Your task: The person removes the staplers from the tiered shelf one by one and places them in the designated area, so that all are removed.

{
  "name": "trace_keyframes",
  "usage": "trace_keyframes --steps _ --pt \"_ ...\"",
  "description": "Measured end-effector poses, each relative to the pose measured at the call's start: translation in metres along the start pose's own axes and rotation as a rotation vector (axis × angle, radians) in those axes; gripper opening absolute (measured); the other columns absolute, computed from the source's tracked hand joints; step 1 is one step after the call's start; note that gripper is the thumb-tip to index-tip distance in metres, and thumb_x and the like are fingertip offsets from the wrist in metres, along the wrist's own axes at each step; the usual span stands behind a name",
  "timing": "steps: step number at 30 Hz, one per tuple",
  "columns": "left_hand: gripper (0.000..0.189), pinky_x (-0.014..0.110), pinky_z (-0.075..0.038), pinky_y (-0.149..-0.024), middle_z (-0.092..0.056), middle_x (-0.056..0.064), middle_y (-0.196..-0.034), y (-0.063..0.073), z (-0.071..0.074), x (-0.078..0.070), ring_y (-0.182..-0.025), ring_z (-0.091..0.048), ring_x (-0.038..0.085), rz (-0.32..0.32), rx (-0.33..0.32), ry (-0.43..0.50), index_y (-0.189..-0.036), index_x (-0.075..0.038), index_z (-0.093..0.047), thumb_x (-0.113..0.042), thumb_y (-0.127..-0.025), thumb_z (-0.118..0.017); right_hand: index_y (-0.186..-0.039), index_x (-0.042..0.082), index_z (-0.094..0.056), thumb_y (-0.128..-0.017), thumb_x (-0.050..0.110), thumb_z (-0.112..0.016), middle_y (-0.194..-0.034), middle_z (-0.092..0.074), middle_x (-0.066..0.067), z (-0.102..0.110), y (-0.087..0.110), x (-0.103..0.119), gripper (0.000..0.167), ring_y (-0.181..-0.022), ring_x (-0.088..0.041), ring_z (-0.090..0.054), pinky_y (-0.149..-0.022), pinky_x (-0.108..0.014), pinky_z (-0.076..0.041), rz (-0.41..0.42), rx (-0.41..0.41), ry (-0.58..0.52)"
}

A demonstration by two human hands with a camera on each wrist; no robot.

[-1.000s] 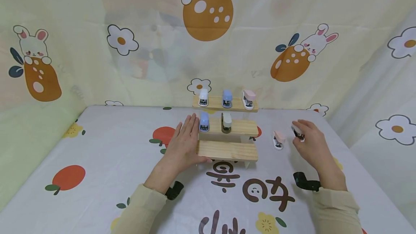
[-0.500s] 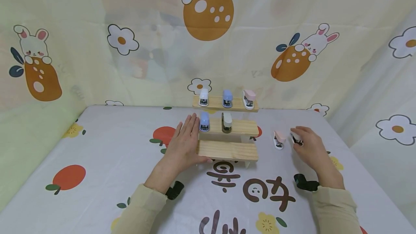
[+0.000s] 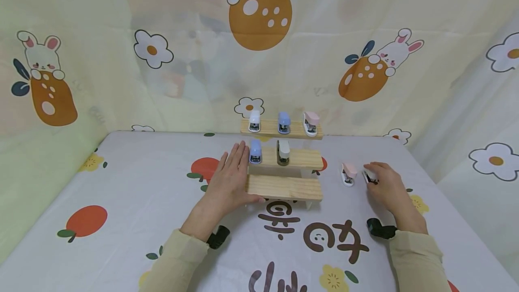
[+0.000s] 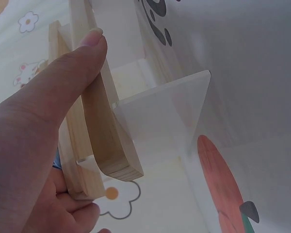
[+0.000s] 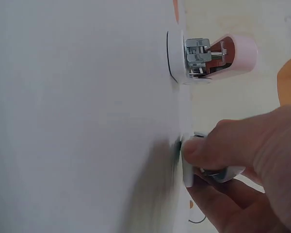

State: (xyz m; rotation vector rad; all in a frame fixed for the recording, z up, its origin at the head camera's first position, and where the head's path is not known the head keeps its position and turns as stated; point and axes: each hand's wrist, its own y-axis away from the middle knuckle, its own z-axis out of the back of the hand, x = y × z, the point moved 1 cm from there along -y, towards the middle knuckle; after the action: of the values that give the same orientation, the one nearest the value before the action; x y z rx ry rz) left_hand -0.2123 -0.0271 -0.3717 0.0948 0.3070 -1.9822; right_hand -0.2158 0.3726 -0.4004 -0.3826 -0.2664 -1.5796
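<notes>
My left hand [image 3: 229, 184] lies with straight fingers along the left end of a three-step wooden display stand [image 3: 284, 188]. In the left wrist view its thumb [image 4: 80, 60] presses the front board's edge. Beyond the stand's right side, my right hand [image 3: 389, 190] pinches a small white stapler [image 3: 369, 177] between thumb and fingers, low at the tablecloth. Much of that stapler is hidden by the fingers. Just left of it stands a pink mini stapler [image 3: 348, 175], upright on its white base; the right wrist view shows its metal front.
On the top step stand a white stapler [image 3: 254, 121], a blue stapler [image 3: 284, 123] and a pink stapler [image 3: 311, 123]. The middle step bears another blue stapler [image 3: 255, 152] and a white-and-dark stapler [image 3: 283, 152]. A printed curtain [image 3: 194, 84] hangs behind the table.
My right hand has come down and slightly nearer with the white stapler, which now sits lower at the cloth beside the pink one. My left hand keeps its place on the stand.
</notes>
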Motion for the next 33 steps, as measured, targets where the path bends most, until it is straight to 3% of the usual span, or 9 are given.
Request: trace_keyframes --steps 9,17,23,33 --pt "0.135 0.044 -0.011 -0.127 -0.011 0.013 -0.167 0.000 0.000 0.000 -0.156 -0.009 0.027 -0.001 -0.004 0.010 -0.158 -0.001 -0.013 -0.063 -0.062 -0.086 -0.134 -0.005 -0.051 -0.088 -0.005 -0.056 -0.145 -0.035 -0.037 -0.001 -0.001 -0.002 0.047 -0.130 -0.057 -0.036 -0.104 -0.072 -0.034 -0.050 -0.003 -0.033" --pt "0.135 0.044 -0.012 -0.127 -0.011 0.013 -0.167 0.000 0.001 0.001 -0.156 -0.009 0.027 -0.003 -0.003 0.002 -0.158 -0.001 -0.013 -0.063 -0.063 -0.085 -0.134 -0.005 -0.051 -0.089 -0.006 -0.052 -0.145 -0.036 -0.036 0.000 0.000 -0.002 0.045 -0.126 -0.055 -0.040 -0.102 -0.072 -0.035 -0.037 -0.007 -0.037" --pt "0.135 0.045 -0.013 -0.127 -0.011 0.013 -0.167 0.000 0.001 0.001 -0.156 -0.010 0.028 -0.005 -0.001 -0.001 -0.158 -0.001 -0.013 -0.064 -0.062 -0.085 -0.136 -0.005 -0.049 -0.090 0.001 -0.057 -0.146 -0.034 -0.038 0.002 0.001 0.000 0.047 -0.133 -0.058 -0.033 -0.104 -0.073 -0.031 -0.034 0.004 -0.057" --pt "0.135 0.044 -0.012 -0.127 -0.012 0.013 -0.167 0.000 0.001 0.000 -0.156 -0.010 0.027 -0.006 -0.009 0.005 -0.158 -0.001 -0.014 -0.063 -0.062 -0.086 -0.132 -0.004 -0.054 -0.095 0.005 -0.055 -0.143 -0.041 -0.034 0.013 0.006 0.026 0.038 -0.130 -0.054 -0.038 -0.102 -0.071 -0.037 0.035 -0.184 -0.105"
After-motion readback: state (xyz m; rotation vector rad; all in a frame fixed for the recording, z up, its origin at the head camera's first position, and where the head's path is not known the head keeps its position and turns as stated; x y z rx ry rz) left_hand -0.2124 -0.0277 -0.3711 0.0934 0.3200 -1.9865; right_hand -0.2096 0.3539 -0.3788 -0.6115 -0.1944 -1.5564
